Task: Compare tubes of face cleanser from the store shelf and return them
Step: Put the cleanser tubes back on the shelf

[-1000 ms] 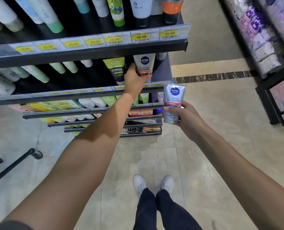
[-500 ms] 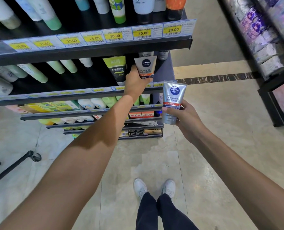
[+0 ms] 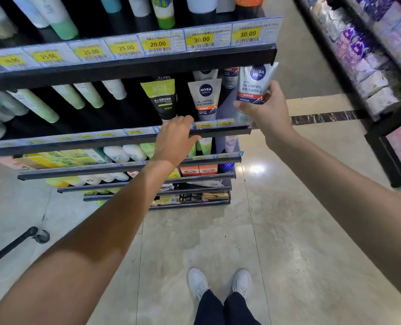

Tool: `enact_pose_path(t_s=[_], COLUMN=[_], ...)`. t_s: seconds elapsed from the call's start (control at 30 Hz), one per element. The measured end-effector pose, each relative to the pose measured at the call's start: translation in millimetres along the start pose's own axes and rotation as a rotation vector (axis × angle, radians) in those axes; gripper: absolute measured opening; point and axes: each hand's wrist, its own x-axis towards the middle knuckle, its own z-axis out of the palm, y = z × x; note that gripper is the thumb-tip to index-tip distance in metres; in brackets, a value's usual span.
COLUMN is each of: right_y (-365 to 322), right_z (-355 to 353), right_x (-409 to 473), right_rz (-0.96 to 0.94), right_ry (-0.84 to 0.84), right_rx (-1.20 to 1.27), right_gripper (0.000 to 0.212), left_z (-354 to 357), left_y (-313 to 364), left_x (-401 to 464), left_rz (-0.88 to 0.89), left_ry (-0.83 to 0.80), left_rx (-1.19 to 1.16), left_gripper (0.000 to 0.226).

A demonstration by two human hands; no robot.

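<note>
Right hand (image 3: 266, 113) fingers curled around silver tube (image 3: 253, 86), upright, slightly tilted; left hand (image 3: 174, 139) fingers relaxed, resting on shelf (image 3: 223, 131) edge.

Bare forearms with no sleeves showing, bare left hand (image 3: 174, 137), bare right hand (image 3: 266, 111), dark navy trousers (image 3: 225, 309), white lace-up sneakers (image 3: 198, 283)

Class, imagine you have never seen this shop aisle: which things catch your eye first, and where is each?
First, the silver Nivea Men tube held by the right hand at the right end of the second shelf. Next, the left hand, empty, resting on that shelf's front edge just below a white Nivea Men tube standing there. Above runs a row of yellow price tags.
</note>
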Motion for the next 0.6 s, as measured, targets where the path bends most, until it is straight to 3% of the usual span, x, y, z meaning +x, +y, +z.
enact_pose_path(t_s=[0.3, 0.6], right_y=[28, 44], right_z=[27, 26], right_x=[61, 68], right_rz=[-0.099, -0.130], right_ry=[0.083, 0.070], right_rx=[-0.115, -0.258], right_gripper=[0.062, 0.065], left_z=[25, 24], left_y=[-15, -10], left_x=[6, 6], left_rz=[0.058, 0.029], left_ry=[0.136, 0.149], left_rx=[0.073, 0.075], left_gripper=[0.027, 0.021])
